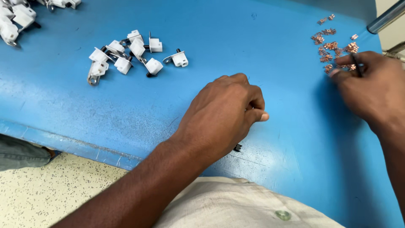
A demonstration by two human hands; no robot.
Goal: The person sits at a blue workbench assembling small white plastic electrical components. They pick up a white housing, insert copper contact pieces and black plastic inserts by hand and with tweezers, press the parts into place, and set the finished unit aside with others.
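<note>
Two hands: right hand (pixel 371 90) perhaps pinching copper clips (pixel 333 48).

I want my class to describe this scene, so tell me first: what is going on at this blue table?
A person works at a blue table with bare hands. The right hand holds a thin dark tool and reaches into a scatter of small copper pieces at the far right. The left hand is curled shut near the table's middle; what it holds, if anything, is hidden. A pile of white plastic parts with metal tabs lies untouched at the far left.
</note>
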